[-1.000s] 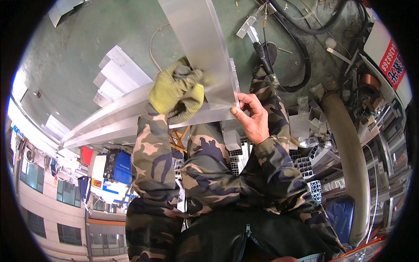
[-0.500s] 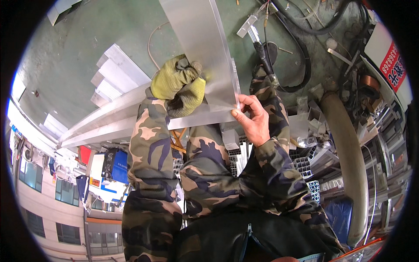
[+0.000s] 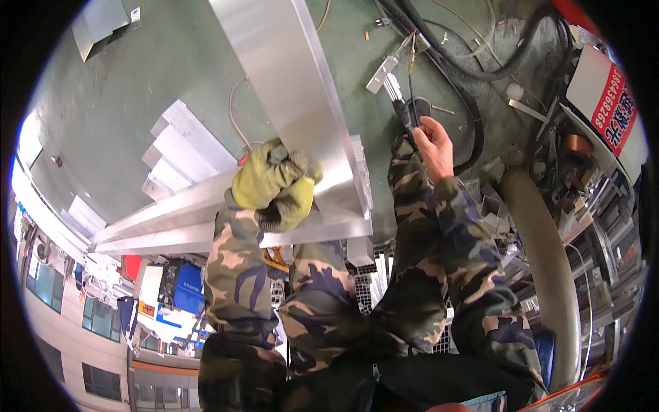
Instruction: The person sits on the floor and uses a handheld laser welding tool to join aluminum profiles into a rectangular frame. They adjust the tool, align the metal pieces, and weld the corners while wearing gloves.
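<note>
Camouflage sleeves come up from the lower edge, and your knees are just under the work. Your left hand [image 3: 274,189], in a yellow-green glove, lies on the corner where two aluminium bars [image 3: 302,103] meet — one runs away from you over the green floor [image 3: 137,103], the other goes off to your left. The gloved fingers are curled and pressed on the metal, not wrapped around it. I judge these bars stiff and light for their length, but smooth, so they can slide; the cut ends look sharp. Better to hold them near the joint, flat palm on the wide face, as you do.

Your right hand [image 3: 434,145] is bare and its fingers are closed around the dark handle of a welding torch [image 3: 406,113], a little to the right of the joint. Farther away lie black cables [image 3: 473,69] and short metal offcuts [image 3: 182,147].
</note>
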Demonstrator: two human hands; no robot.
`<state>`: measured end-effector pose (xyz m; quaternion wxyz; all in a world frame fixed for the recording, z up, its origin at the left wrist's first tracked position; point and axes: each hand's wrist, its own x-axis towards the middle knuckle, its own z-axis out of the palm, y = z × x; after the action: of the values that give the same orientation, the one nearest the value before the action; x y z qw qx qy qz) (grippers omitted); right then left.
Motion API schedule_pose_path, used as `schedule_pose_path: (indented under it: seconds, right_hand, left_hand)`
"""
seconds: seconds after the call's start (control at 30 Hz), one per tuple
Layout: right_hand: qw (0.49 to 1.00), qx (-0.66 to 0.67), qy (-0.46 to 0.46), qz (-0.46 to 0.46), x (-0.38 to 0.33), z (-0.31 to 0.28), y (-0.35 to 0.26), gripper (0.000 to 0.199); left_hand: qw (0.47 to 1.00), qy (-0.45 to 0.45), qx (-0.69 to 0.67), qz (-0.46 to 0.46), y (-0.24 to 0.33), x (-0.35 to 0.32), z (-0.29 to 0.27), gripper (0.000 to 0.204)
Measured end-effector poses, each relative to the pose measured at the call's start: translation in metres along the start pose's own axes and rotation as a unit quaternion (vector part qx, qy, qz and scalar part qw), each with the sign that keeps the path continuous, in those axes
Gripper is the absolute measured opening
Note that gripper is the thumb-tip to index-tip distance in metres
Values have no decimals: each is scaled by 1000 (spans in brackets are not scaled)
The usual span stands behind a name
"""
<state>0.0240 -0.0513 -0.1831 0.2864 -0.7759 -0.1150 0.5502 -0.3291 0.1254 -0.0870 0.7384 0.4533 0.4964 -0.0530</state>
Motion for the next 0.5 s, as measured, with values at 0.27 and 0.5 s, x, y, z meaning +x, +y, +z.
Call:
schedule_pose_path:
  seconds: [0.27, 0.5]
  right_hand:
    - [915, -382, 39, -126, 118, 55, 70, 73]
    - [888, -459, 3, -36, 175, 68, 112, 87]
  left_hand:
    - [999, 4, -22, -50, 10, -25, 6, 27]
    - [996, 2, -39, -83, 13, -27, 6, 27]
